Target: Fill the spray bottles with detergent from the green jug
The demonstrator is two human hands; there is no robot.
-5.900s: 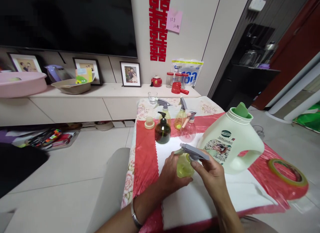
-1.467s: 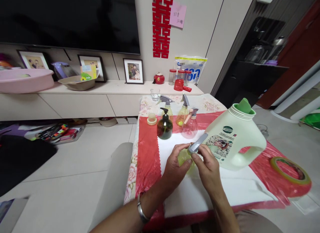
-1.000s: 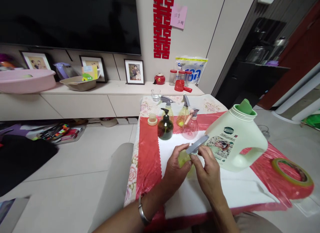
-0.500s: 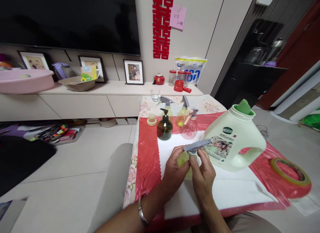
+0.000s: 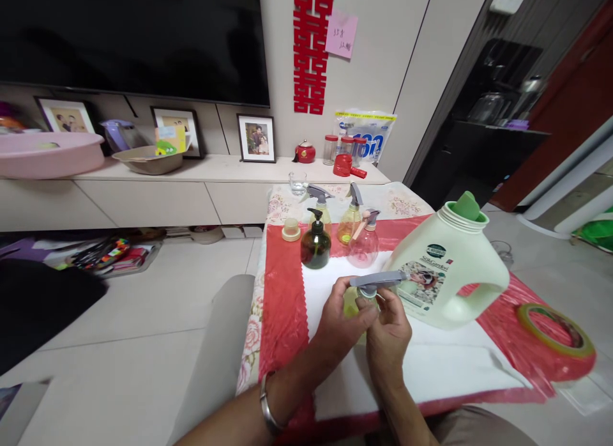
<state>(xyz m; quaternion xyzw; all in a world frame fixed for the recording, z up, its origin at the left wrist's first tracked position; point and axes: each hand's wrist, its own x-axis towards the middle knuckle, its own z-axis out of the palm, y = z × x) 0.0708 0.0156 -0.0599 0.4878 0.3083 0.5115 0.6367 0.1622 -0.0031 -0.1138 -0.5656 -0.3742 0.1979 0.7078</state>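
Observation:
My left hand (image 5: 341,321) is wrapped round a small yellow-green spray bottle (image 5: 352,301) held over the white cloth (image 5: 454,363). The fingers of my right hand (image 5: 389,328) are pinched on the collar of its grey trigger sprayer head (image 5: 376,280), which points right. Just to the right stands a large pale green detergent jug (image 5: 447,267), leaning, with a green spout at its top. Behind my hands stand a dark amber pump bottle (image 5: 315,245), a pink spray bottle (image 5: 364,243) and two yellowish spray bottles (image 5: 348,219).
A low table with a red cover (image 5: 282,299) holds a roll of green tape (image 5: 555,328) at the right, a small cream cap (image 5: 290,229) and a glass (image 5: 297,181). Behind is a long cabinet (image 5: 158,200) with photo frames, jars and a pink basin (image 5: 48,153).
The grey sprayer head has turned from tilted up-right to level, pointing right. My right fingers shifted lower around its collar. The bottle stays in my left hand.

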